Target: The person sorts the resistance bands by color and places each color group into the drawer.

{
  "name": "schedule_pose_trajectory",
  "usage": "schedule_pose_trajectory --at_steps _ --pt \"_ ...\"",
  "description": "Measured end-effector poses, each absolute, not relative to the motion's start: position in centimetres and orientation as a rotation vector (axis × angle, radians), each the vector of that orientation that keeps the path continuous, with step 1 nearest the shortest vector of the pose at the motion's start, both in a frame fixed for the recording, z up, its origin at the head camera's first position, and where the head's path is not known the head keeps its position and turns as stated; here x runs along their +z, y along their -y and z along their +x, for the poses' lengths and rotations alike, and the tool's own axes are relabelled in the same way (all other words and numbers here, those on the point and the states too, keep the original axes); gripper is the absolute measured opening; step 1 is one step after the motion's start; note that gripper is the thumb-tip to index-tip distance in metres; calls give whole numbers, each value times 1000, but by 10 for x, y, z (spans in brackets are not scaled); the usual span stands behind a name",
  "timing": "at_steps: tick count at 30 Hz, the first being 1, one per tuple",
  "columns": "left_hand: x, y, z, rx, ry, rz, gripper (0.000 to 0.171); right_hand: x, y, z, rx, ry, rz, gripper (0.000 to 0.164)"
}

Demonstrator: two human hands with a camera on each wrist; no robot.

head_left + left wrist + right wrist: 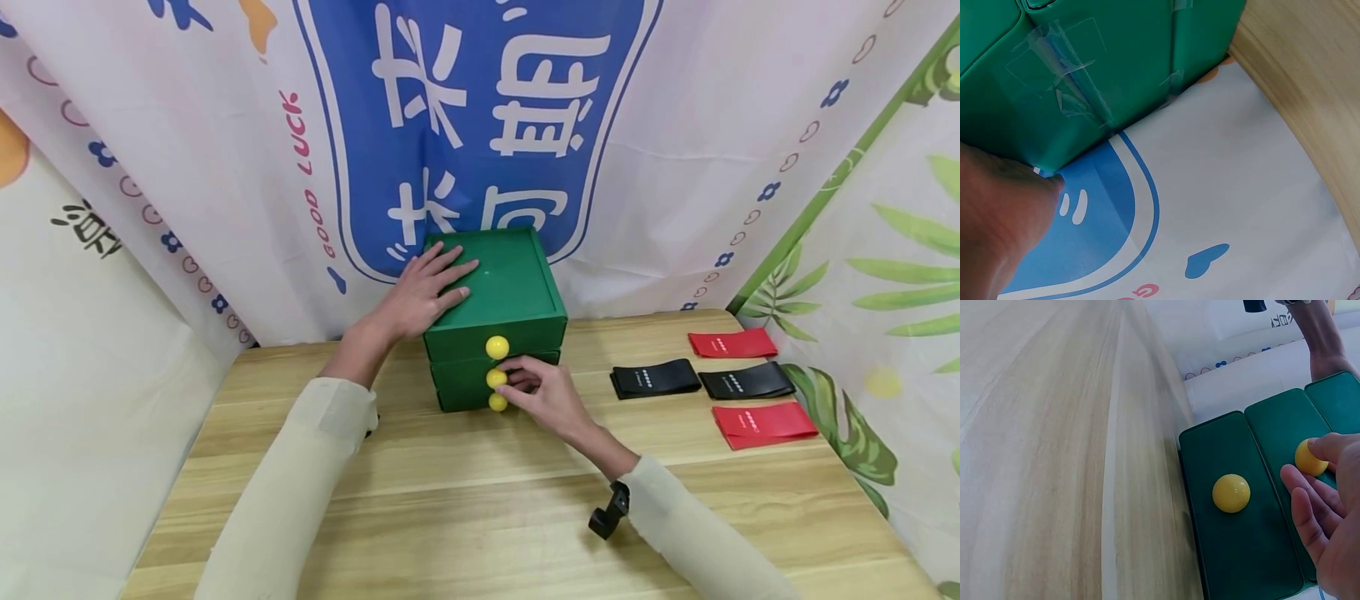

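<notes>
While the left hand (418,298) lies, fingers spread, atop the green, boxy, seemingly plastic drawer cabinet (504,287) at twelve o'clock on the wood-grain table (450,500), the right hand (551,396) pinches its round, glossy yellow middle knob (495,378) between thumb and fingers; a skewed pull could slip off, weak bracing could let the cabinet slide toward six o'clock.

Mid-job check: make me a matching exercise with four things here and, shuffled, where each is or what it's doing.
1. Left hand
2. Right hand
3. Bottom knob
4. Red bands

A. On the table, right of the green box
B. Pinching the middle knob
C. Untouched, on the lowest drawer
D. Resting on the box's top

Pairs: 1-D, 2-B, 3-C, 4-A
</notes>
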State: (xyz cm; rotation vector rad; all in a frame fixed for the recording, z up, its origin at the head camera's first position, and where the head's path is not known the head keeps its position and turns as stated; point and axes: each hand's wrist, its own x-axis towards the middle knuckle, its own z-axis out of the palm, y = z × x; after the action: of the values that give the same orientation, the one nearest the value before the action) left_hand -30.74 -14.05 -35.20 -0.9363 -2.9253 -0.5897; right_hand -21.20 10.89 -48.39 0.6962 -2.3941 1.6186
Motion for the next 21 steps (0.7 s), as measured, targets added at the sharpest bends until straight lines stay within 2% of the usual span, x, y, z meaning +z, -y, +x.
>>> schedule_pose_trajectory --at_steps 21 --pt "-352 141 -309 -583 2932 -939 56 -482 -114 -184 1616 2393 725 24"
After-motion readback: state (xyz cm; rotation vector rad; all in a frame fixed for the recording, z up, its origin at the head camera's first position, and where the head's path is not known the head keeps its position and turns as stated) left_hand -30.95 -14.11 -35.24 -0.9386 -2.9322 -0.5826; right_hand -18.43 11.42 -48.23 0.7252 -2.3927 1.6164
